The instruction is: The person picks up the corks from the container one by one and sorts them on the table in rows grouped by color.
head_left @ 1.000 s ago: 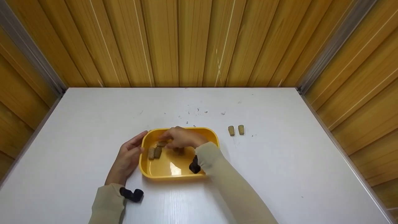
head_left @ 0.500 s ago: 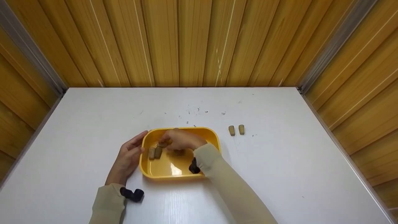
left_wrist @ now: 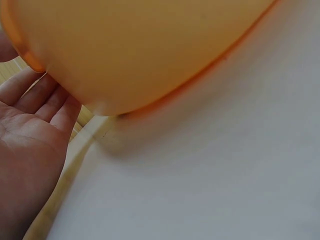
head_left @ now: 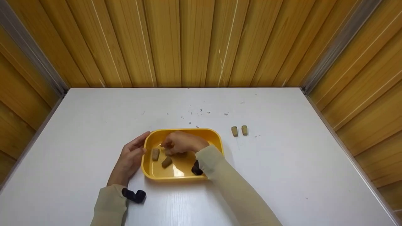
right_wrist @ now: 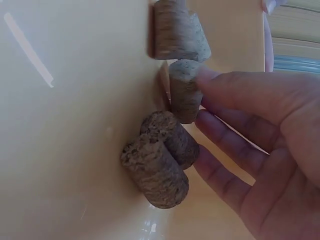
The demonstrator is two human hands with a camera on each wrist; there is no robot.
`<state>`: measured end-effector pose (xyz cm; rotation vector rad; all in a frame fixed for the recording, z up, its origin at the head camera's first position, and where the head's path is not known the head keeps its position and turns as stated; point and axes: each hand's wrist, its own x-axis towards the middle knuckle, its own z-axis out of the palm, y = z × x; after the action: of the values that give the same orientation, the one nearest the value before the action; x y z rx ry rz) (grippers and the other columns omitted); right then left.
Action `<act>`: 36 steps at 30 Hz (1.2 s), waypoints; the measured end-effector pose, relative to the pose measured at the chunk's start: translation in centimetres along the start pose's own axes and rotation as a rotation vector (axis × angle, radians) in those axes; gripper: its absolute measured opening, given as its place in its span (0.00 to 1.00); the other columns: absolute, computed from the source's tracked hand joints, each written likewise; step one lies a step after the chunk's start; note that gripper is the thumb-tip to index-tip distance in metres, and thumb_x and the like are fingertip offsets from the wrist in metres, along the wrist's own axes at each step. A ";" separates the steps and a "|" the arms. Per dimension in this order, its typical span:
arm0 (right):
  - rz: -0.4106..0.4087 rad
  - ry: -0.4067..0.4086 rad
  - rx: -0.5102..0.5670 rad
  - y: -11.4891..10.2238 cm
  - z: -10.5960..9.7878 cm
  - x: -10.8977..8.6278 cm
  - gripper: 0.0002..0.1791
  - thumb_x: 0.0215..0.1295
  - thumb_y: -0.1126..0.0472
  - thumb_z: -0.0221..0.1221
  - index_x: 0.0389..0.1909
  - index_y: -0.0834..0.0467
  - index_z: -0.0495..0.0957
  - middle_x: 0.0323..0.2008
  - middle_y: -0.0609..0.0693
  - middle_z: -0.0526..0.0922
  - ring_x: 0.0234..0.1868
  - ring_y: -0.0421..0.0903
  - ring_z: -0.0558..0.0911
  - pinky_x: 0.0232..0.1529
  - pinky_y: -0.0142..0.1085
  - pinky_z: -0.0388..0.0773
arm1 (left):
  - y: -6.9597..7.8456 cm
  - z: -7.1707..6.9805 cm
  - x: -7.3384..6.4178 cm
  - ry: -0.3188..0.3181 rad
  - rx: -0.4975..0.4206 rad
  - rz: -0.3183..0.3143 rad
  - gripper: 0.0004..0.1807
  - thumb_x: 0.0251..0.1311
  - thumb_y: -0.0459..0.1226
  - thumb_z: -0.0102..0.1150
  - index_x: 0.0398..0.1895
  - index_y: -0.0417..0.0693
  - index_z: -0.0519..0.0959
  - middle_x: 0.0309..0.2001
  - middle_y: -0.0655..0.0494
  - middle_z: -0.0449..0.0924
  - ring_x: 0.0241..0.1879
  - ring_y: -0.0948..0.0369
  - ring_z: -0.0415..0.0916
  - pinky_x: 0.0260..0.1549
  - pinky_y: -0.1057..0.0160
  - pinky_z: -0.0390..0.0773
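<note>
My left hand (head_left: pixel 129 158) rests against the outer left wall of a yellow plastic tray (head_left: pixel 176 179). In the left wrist view its fingers (left_wrist: pixel 42 97) lie extended along the tray's outside. My right hand (head_left: pixel 183 142) reaches inside the tray; the right wrist view shows its thumb and fingers pinching a tapered cork (right_wrist: pixel 185 92). Two darker corks (right_wrist: pixel 155 172) lie just below that one in this view, and two more corks (right_wrist: pixel 172 30) overlap above it. In the head view, one cork (head_left: pixel 155 154) stands out near the tray's left wall, another cork (head_left: pixel 167 162) lies slanted beside it.
Two corks (head_left: pixel 239 131) lie side by side on the white table (head_left: pixel 282 172), right of the tray. Dark crumbs (head_left: pixel 201 111) are scattered behind the tray. Wood-patterned panels (head_left: pixel 194 44) rise at the back and along both sides.
Of the two corks that lay side by side at the tray's left, one has shifted right and turned slanted. My right fingers have moved slightly nearer the front. The left hand stays in place.
</note>
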<state>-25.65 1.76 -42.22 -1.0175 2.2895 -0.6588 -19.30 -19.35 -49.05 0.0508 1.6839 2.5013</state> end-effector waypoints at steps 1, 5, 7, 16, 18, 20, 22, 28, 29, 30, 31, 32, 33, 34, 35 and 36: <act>0.002 -0.004 -0.014 0.0 -0.1 0.0 0.11 0.63 0.62 0.61 0.45 0.58 0.83 0.30 0.46 0.80 0.23 0.38 0.72 0.25 0.24 0.71 | 0.0 0.0 0.0 0.001 0.003 0.002 0.34 0.56 0.21 0.46 0.70 0.36 0.60 0.63 0.60 0.73 0.64 0.65 0.68 0.62 0.70 0.69; 0.034 -0.015 -0.018 0.0 -0.3 -0.2 0.13 0.62 0.63 0.62 0.47 0.58 0.84 0.36 0.46 0.83 0.25 0.40 0.75 0.26 0.24 0.75 | 0.0 0.0 0.1 -0.002 0.001 0.013 0.34 0.56 0.21 0.46 0.70 0.36 0.60 0.61 0.62 0.75 0.64 0.64 0.69 0.63 0.70 0.68; 0.041 -0.019 -0.005 0.0 -0.3 -0.3 0.11 0.62 0.63 0.62 0.45 0.58 0.84 0.35 0.48 0.84 0.24 0.42 0.76 0.24 0.25 0.75 | 0.0 0.0 0.2 -0.007 0.007 0.017 0.34 0.56 0.21 0.46 0.70 0.35 0.60 0.61 0.62 0.75 0.64 0.65 0.68 0.63 0.70 0.68; -0.042 -0.016 -0.040 0.6 -0.2 -0.3 0.05 0.63 0.64 0.61 0.36 0.58 0.85 0.28 0.49 0.83 0.19 0.37 0.71 0.19 0.23 0.69 | 0.1 0.0 0.1 -0.010 0.009 0.021 0.34 0.56 0.21 0.47 0.70 0.35 0.60 0.61 0.62 0.75 0.64 0.65 0.68 0.63 0.71 0.68; -0.069 -0.020 -0.057 0.7 -0.2 -0.3 0.05 0.63 0.65 0.61 0.34 0.59 0.85 0.27 0.49 0.81 0.19 0.36 0.70 0.20 0.23 0.68 | 0.1 0.0 0.1 -0.007 0.006 0.022 0.34 0.56 0.21 0.47 0.70 0.35 0.60 0.61 0.62 0.75 0.64 0.64 0.68 0.63 0.71 0.68; -0.082 -0.021 -0.058 0.8 -0.1 -0.3 0.05 0.62 0.65 0.61 0.34 0.59 0.85 0.26 0.48 0.81 0.20 0.36 0.70 0.20 0.22 0.68 | 0.0 0.0 0.1 -0.003 0.007 0.018 0.34 0.56 0.21 0.47 0.70 0.35 0.61 0.61 0.62 0.75 0.64 0.65 0.69 0.63 0.71 0.68; -0.095 -0.023 -0.069 0.8 -0.1 -0.3 0.05 0.62 0.65 0.61 0.33 0.59 0.85 0.26 0.48 0.80 0.21 0.35 0.70 0.20 0.22 0.68 | 0.0 0.0 0.1 -0.003 0.003 0.012 0.34 0.56 0.21 0.47 0.70 0.35 0.60 0.61 0.63 0.75 0.64 0.65 0.69 0.62 0.70 0.69; -0.151 -0.027 -0.125 0.7 0.0 -0.4 0.05 0.62 0.66 0.60 0.31 0.60 0.85 0.31 0.48 0.80 0.27 0.35 0.70 0.22 0.20 0.66 | 0.1 0.0 0.1 -0.011 -0.011 -0.001 0.34 0.56 0.21 0.46 0.70 0.35 0.59 0.60 0.63 0.75 0.63 0.65 0.69 0.62 0.70 0.70; -0.148 -0.031 -0.118 0.7 0.0 -0.4 0.05 0.62 0.67 0.60 0.31 0.60 0.85 0.32 0.48 0.79 0.27 0.35 0.70 0.22 0.20 0.66 | 0.0 0.0 0.1 -0.012 -0.014 -0.001 0.34 0.56 0.21 0.46 0.70 0.35 0.59 0.60 0.63 0.75 0.63 0.65 0.69 0.62 0.70 0.70; -0.141 -0.033 -0.112 0.7 0.0 -0.4 0.05 0.62 0.68 0.60 0.31 0.60 0.85 0.32 0.47 0.79 0.28 0.35 0.70 0.22 0.19 0.66 | 0.0 0.0 0.1 -0.014 -0.015 -0.001 0.34 0.56 0.21 0.46 0.71 0.35 0.59 0.60 0.62 0.75 0.63 0.65 0.69 0.62 0.70 0.70; -0.132 -0.037 -0.104 0.7 0.0 -0.4 0.05 0.62 0.69 0.60 0.30 0.60 0.84 0.32 0.47 0.78 0.27 0.35 0.70 0.21 0.20 0.66 | 0.0 -0.1 0.1 -0.015 -0.017 -0.001 0.34 0.56 0.21 0.46 0.71 0.35 0.59 0.61 0.62 0.75 0.63 0.65 0.69 0.62 0.70 0.70; -0.129 -0.044 -0.099 0.7 0.1 -0.4 0.06 0.61 0.71 0.59 0.30 0.60 0.84 0.30 0.47 0.77 0.26 0.35 0.69 0.21 0.20 0.65 | 0.0 -0.1 0.0 -0.018 -0.015 -0.001 0.34 0.57 0.21 0.46 0.71 0.35 0.59 0.61 0.62 0.75 0.63 0.64 0.69 0.62 0.69 0.70; -0.130 -0.051 -0.099 0.7 0.1 -0.4 0.07 0.61 0.73 0.58 0.29 0.60 0.83 0.28 0.46 0.75 0.25 0.35 0.68 0.20 0.21 0.63 | 0.0 -0.1 0.0 -0.018 -0.013 0.000 0.34 0.57 0.21 0.46 0.71 0.35 0.59 0.61 0.62 0.74 0.63 0.64 0.69 0.62 0.69 0.70; -0.128 -0.055 -0.098 0.6 0.1 -0.4 0.08 0.60 0.74 0.58 0.28 0.60 0.82 0.25 0.46 0.74 0.24 0.35 0.68 0.20 0.21 0.62 | 0.0 -0.1 0.0 -0.017 -0.014 0.001 0.34 0.57 0.21 0.46 0.71 0.35 0.59 0.61 0.62 0.74 0.64 0.64 0.69 0.62 0.70 0.70; -0.128 -0.059 -0.097 0.6 0.2 -0.3 0.09 0.59 0.75 0.57 0.28 0.61 0.81 0.23 0.46 0.72 0.22 0.35 0.67 0.19 0.21 0.61 | 0.0 -0.1 0.0 -0.017 -0.010 0.002 0.34 0.56 0.21 0.46 0.70 0.34 0.59 0.61 0.62 0.74 0.64 0.65 0.69 0.62 0.70 0.69; -0.128 -0.059 -0.096 0.6 0.2 -0.3 0.10 0.59 0.76 0.56 0.27 0.60 0.81 0.21 0.45 0.70 0.21 0.35 0.66 0.18 0.21 0.60 | 0.0 -0.1 0.0 -0.015 -0.007 0.004 0.34 0.56 0.20 0.46 0.70 0.34 0.59 0.61 0.62 0.74 0.63 0.65 0.69 0.62 0.70 0.69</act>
<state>-25.66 2.30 -42.67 -1.2202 2.2372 -0.5659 -19.29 -19.47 -49.04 0.0719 1.6707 2.5036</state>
